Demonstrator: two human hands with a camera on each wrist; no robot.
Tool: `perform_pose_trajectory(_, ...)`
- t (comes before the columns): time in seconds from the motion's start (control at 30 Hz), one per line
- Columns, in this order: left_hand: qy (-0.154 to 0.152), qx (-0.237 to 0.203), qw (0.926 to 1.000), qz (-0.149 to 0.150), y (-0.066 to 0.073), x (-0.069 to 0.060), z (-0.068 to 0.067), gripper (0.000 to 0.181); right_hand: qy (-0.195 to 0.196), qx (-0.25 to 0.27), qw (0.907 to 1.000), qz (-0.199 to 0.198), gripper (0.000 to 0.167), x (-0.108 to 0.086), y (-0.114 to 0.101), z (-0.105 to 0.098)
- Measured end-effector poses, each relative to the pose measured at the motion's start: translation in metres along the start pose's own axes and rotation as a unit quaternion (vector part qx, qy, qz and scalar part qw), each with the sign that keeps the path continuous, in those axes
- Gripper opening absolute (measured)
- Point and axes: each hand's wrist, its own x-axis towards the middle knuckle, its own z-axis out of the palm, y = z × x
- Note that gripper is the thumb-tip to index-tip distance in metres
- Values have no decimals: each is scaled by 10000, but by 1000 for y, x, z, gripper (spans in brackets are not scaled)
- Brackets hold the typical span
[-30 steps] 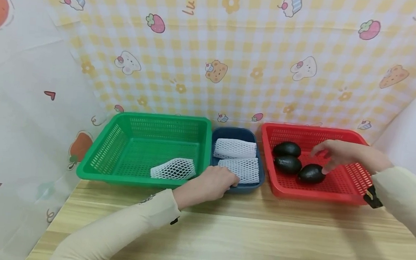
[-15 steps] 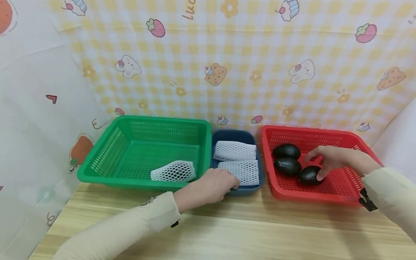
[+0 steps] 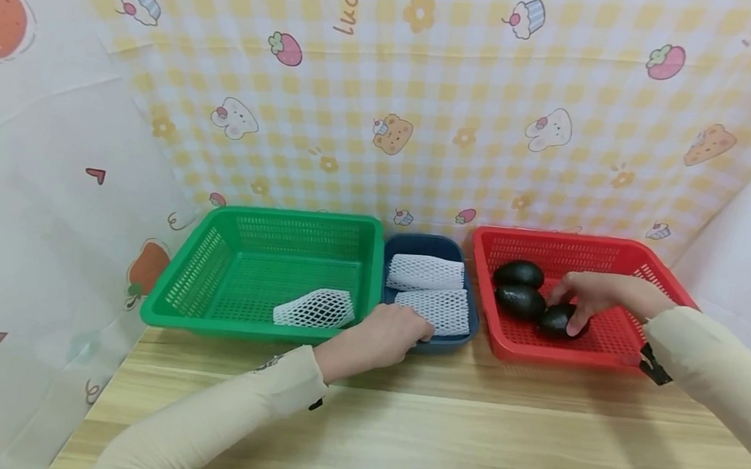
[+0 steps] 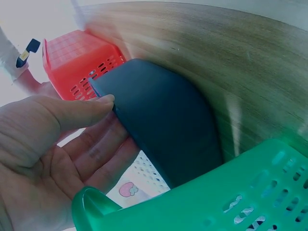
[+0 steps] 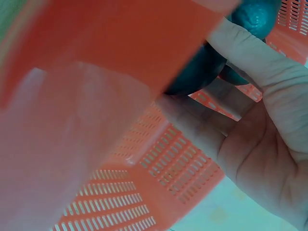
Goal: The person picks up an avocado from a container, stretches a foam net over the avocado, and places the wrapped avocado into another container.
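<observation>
My right hand reaches into the red basket and grips a dark avocado between thumb and fingers. Two more avocados lie just left of it, one behind the other. In the right wrist view the basket's side hides part of the gripped avocado. My left hand pinches the front rim of the dark blue bin, thumb outside and fingers inside. Two white foam net sleeves lie in that bin, close to the left fingers.
Left of the bin stands a green basket holding a white foam net; what is inside the net cannot be told. All three containers stand side by side on a wooden table, before a checked cloth.
My right hand has moved left and down onto the nearest avocado, and its fingers have closed around it. The left hand stays at the bin's rim.
</observation>
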Motion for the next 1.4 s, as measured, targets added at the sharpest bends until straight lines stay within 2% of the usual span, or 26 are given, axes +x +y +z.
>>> perform_pose_trajectory(0.07, -3, -9, 10000, 0, 0, 0, 0, 23, 21, -8, 10000, 16, 54, -1, -4, 0)
perform_pose_trajectory(0.1, 2, -16, 10000, 4, 0, -1, 0, 23, 11, -6, 9999, 133, 54, -1, -8, 0)
perform_pose_trajectory(0.2, 40, -14, 10000, 18, 0, -1, -1, 23, -42, 49, 9975, 702, 52, -1, -40, -4)
perform_pose_trajectory(0.3, 72, -11, 10000, 31, -1, -1, -1, 23, -61, -4, 9945, 1042, 49, -1, -53, -5)
perform_pose_trajectory(0.37, 84, -12, 10000, 32, -1, -1, -1, 23, -65, -38, 9943, 1061, 47, 0, -53, -5)
perform_pose_trajectory(0.43, 100, -23, 9999, 34, -1, -1, -1, 23, -20, -41, 9962, 864, 46, -2, -48, -5)
perform_pose_trajectory(0.47, 111, -24, 9999, 40, -1, -1, -1, 23, 1, -45, 9974, 717, 45, -3, -44, -5)
perform_pose_trajectory(0.5, 123, -27, 9999, 46, -1, -1, -1, 23, 57, -46, 9992, 389, 43, -4, -35, -4)
perform_pose_trajectory(0.6, 152, -7, 9999, 58, -1, -1, -1, 23, 207, -166, 9996, 49, 44, -10, -30, -5)
perform_pose_trajectory(0.7, 168, 23, 9998, 63, -2, -2, -1, 23, 305, -187, 9989, 312, 47, -16, -32, -7)
perform_pose_trajectory(0.73, 176, 33, 9998, 60, -2, -2, -1, 23, 311, -194, 9975, 601, 49, -19, -40, -9)
perform_pose_trajectory(0.8, 195, 39, 9998, 57, -2, -2, -1, 23, 388, -238, 9950, 885, 50, -24, -45, -10)
perform_pose_trajectory(0.87, 217, 50, 9997, 65, -1, -2, -1, 23, 517, -367, 9919, 1099, 52, -29, -49, -12)
perform_pose_trajectory(1.03, 261, 55, 9996, 100, 0, -2, 1, 24, 1045, -738, 9835, 1278, 54, -40, -60, -17)
perform_pose_trajectory(1.23, 225, 49, 9997, 43, 1, -2, 2, 25, 1728, -805, 9727, 1323, 52, -46, -76, -23)
perform_pose_trajectory(1.4, 192, 31, 9998, 49, 1, -3, 2, 26, 2152, -1020, 9645, 1143, 48, -49, -90, -24)
